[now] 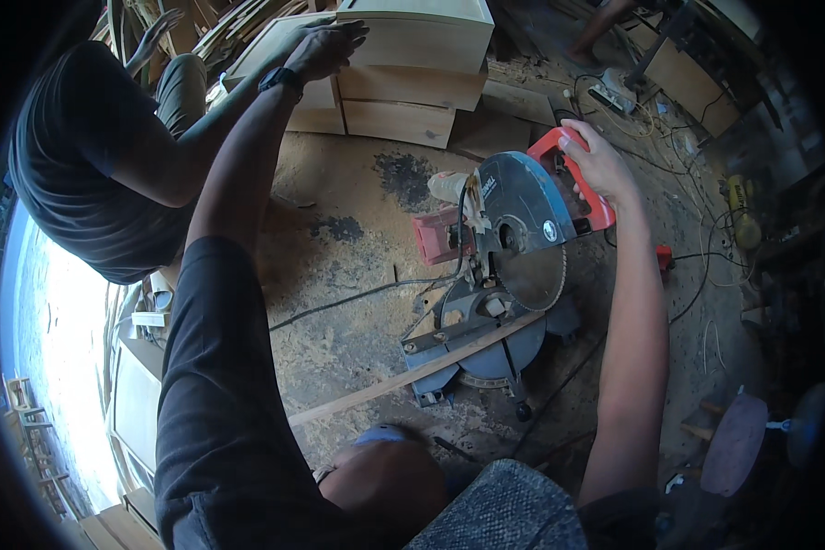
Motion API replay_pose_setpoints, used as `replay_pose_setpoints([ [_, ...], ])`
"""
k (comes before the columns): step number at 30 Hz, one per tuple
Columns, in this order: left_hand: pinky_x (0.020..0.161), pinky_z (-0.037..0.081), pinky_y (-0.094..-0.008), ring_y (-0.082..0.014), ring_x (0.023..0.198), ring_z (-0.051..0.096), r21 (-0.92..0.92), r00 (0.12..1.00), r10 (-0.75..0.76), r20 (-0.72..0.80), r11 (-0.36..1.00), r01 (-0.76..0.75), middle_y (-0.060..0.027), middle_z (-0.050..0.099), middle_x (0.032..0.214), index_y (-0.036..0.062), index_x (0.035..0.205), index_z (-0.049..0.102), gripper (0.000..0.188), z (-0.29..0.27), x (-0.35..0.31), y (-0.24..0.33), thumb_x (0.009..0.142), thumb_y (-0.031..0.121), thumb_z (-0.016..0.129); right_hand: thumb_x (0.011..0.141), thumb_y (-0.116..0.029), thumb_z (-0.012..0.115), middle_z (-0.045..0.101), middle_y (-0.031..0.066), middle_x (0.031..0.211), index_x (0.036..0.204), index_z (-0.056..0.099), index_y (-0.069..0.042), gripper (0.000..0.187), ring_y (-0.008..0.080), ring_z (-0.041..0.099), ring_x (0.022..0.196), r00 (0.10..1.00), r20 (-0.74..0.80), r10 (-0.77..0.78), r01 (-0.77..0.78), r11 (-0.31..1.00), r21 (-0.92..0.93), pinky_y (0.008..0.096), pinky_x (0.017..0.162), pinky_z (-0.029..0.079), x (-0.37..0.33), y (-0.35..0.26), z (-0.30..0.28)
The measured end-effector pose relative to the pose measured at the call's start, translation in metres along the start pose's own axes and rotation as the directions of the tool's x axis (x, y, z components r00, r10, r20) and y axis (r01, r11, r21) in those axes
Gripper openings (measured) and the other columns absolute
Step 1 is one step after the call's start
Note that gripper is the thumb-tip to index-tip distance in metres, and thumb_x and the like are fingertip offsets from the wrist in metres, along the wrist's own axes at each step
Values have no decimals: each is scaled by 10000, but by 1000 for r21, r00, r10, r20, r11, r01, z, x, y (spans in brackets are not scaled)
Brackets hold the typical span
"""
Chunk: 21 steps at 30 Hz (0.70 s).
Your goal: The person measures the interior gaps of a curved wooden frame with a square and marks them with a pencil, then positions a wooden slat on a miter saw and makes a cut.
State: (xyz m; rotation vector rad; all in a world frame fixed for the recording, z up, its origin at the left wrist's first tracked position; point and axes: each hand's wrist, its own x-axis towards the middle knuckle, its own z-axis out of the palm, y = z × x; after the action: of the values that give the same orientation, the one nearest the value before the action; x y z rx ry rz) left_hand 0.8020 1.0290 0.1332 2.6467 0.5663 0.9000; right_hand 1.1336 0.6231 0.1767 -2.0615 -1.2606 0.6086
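My left arm reaches far forward, a dark watch on its wrist. My left hand is open, its fingers stretched out beside a pale wooden cabinet; whether it touches the wood I cannot tell. At the right, my right hand is closed around the red handle of a miter saw. The saw's round toothed blade is exposed below its blue-grey guard. A thin wooden strip lies slantwise across the saw's base, under the blade, its near end running toward my bent knee.
A co-worker in a dark shirt sits at the left, one forearm alongside mine. Black cables cross the dusty floor. A power strip lies at the far right, and wood scraps are piled at the back.
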Motion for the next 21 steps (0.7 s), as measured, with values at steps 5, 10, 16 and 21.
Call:
replay_pose_setpoints([
  [5,645,571,-332,-248,735,714,64,932,-298,-206,946,317,-169,720,917,-4,1330,531,555,8,51,38,856,260,645,962,-363,618,679,148,1109,1415,516,-127,521,210,657,609,1000,-22,10,-11,1000,-9,350,586,548,-4,5,-7],
  [10,698,582,-357,-239,859,708,269,616,-784,79,612,744,-149,688,1048,19,1440,413,610,-8,85,41,879,179,592,955,-373,610,657,176,1254,1393,536,-89,527,293,675,967,997,-38,-66,65,997,-34,379,863,523,0,13,-7],
  [16,871,554,-431,-343,1023,687,692,917,-387,-95,637,340,-225,702,1099,6,1034,696,329,14,68,4,735,125,629,946,-401,603,626,200,1324,1376,550,-72,544,344,597,1234,990,-72,-125,120,991,-65,395,1032,454,6,30,-9],
  [21,818,512,-409,-272,934,692,603,994,105,-23,794,-70,-160,722,976,123,1263,665,418,-20,37,-7,848,158,627,951,-403,619,669,110,1096,1404,527,-128,538,196,625,732,980,-68,-188,183,981,-69,344,655,521,20,27,1],
])
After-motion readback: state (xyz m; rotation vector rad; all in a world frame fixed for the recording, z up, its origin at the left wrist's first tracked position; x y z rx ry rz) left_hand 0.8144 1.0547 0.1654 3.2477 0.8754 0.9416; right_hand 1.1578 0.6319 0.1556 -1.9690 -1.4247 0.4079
